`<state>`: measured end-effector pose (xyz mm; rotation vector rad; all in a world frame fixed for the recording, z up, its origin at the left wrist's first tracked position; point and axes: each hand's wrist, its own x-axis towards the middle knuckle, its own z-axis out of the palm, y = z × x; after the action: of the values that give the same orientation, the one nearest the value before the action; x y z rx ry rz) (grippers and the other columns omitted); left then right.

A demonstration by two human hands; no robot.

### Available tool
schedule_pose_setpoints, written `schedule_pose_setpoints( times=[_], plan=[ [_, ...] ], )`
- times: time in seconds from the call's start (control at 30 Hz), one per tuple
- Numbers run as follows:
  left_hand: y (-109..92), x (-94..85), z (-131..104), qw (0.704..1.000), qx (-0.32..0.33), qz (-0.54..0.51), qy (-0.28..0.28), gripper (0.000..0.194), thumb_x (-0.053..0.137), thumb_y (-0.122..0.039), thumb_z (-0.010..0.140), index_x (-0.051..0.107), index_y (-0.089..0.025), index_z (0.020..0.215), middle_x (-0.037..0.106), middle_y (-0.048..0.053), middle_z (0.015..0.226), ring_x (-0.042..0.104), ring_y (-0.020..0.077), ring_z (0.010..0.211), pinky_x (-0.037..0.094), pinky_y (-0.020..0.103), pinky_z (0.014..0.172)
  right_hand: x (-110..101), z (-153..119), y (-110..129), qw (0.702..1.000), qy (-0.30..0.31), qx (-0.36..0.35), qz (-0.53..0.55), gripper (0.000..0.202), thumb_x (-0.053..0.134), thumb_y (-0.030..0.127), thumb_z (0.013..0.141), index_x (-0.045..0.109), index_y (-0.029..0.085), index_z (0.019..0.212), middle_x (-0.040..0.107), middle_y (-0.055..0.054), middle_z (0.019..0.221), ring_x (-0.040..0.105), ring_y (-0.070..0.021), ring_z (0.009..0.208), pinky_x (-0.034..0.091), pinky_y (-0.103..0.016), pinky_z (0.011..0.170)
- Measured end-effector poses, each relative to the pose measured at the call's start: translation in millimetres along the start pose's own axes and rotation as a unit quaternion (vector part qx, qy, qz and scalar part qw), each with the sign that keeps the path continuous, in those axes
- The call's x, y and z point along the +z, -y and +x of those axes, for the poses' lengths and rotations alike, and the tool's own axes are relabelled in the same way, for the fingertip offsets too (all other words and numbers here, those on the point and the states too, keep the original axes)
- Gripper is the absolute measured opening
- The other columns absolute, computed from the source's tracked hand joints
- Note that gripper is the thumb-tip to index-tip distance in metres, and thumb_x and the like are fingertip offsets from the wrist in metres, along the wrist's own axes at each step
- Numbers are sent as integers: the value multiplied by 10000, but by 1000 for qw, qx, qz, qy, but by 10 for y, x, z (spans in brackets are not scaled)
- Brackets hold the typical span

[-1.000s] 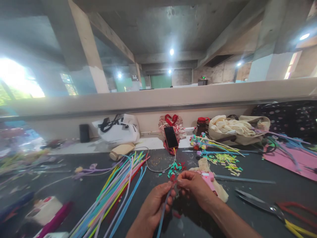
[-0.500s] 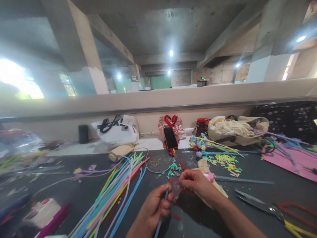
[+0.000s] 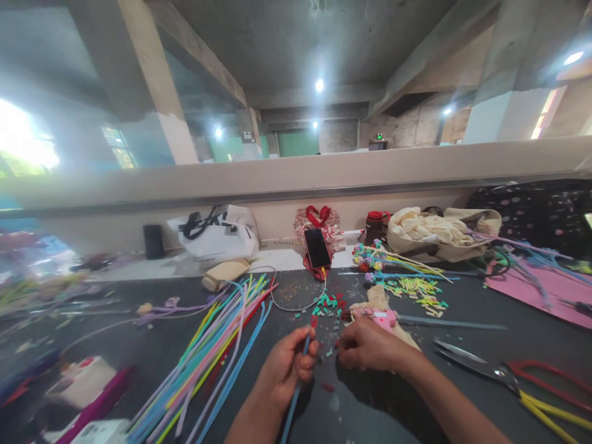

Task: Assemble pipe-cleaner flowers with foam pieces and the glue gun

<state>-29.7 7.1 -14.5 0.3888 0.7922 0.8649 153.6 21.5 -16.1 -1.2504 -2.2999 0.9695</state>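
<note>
My left hand (image 3: 290,364) is closed around a long blue pipe cleaner (image 3: 292,407), which slants up between thumb and fingers. At its upper end, just above the thumb, shows a small red piece (image 3: 314,321). Low over the table to the right, my right hand (image 3: 372,346) has its fingers bent and drawn together; its fingertips are partly hidden, and I cannot make out what they hold. Just behind it lies a pink glue gun (image 3: 385,318) on a crumpled beige cloth (image 3: 406,335). Small green and red cut pieces (image 3: 329,302) are scattered beyond the hands.
A bundle of coloured pipe cleaners (image 3: 217,357) lies left. Large scissors (image 3: 497,372) with red and yellow handles lie right. Further back are yellow cut pieces (image 3: 414,288), a phone (image 3: 317,248) on a cable, a white bag (image 3: 217,233) and a pink sheet (image 3: 541,287).
My right hand has turned down and dropped towards the table. My left hand has risen slightly, and the red piece now shows at the pipe cleaner's tip. The view has tilted a little.
</note>
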Motion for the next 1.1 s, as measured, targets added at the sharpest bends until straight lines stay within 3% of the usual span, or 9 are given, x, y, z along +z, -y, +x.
schedule_pose_setpoints(
  times=[0.23, 0.33, 0.43, 0.5, 0.6, 0.7, 0.9, 1.0, 1.1],
  plan=[
    [-43, 0, -31, 1000, 21, 2, 10, 129, 473, -237, 753, 490, -137, 673, 480, -40, 475, 320, -3, 287, 167, 87, 286, -46, 46, -43, 997, -74, -8, 14, 118, 510, 181, 630, 616, 154, 588, 508, 33, 481, 439, -76, 430, 274, -156, 386],
    [-36, -2, -29, 1000, 18, 12, 19, 137, 476, -247, 750, 495, -135, 676, 476, -40, 470, 321, -1, 287, 157, 90, 284, 45, 80, 33, 992, -114, -21, 40, 239, 530, 174, 627, 645, 192, 836, 577, 24, 603, 485, -98, 521, 328, -175, 462],
    [-7, 5, -32, 999, 17, 27, 26, 143, 466, -250, 754, 504, -130, 686, 482, -38, 465, 320, 4, 278, 173, 97, 279, 187, 105, 112, 991, -116, -25, 65, 519, 579, 178, 602, 515, 259, 1111, 595, 33, 691, 508, -111, 576, 349, -188, 510],
    [15, 14, -38, 999, 22, 32, 30, 147, 459, -243, 757, 508, -126, 684, 483, -37, 459, 312, 4, 270, 180, 100, 274, 256, 117, 138, 991, -115, -41, 59, 431, 582, 184, 614, 565, 254, 1039, 603, 22, 733, 521, -120, 626, 352, -194, 544],
    [15, 12, -53, 998, 19, 30, 45, 154, 454, -238, 762, 515, -120, 685, 477, -36, 464, 307, 3, 269, 182, 100, 269, 252, 128, 132, 991, -118, -54, 42, 136, 533, 217, 676, 650, 196, 742, 604, 1, 704, 525, -125, 645, 342, -200, 554],
    [-71, -23, -81, 998, 37, 1, 46, 145, 454, -236, 770, 510, -128, 690, 460, -43, 486, 302, -2, 282, 187, 95, 269, 139, 122, 96, 989, -124, -23, 78, 154, 505, 236, 692, 631, 171, 632, 572, 14, 590, 490, -102, 522, 321, -194, 484],
    [-261, -66, -129, 973, 206, -100, -29, 97, 450, -164, 784, 491, -146, 698, 432, -58, 527, 311, -23, 313, 216, 56, 281, -40, 81, 66, 935, -151, 44, 318, 149, 545, 259, 667, 574, 142, 581, 498, 42, 482, 417, -60, 408, 243, -174, 379],
    [-170, -13, -96, 978, 177, -25, -104, 41, 525, -174, 741, 521, -138, 721, 518, -23, 562, 432, 13, 364, 284, 79, 296, -23, 81, 90, 889, -139, 51, 433, 192, 600, 317, 645, 593, 128, 678, 552, 17, 589, 471, -57, 441, 265, -163, 376],
    [-32, 48, -46, 986, 115, 64, -100, 123, 582, -234, 697, 555, -114, 697, 540, -13, 518, 452, 34, 357, 331, 111, 314, 53, 101, 126, 873, -110, 44, 474, 228, 641, 324, 609, 588, 124, 706, 575, 1, 634, 513, -71, 471, 307, -157, 384]
  ],
)
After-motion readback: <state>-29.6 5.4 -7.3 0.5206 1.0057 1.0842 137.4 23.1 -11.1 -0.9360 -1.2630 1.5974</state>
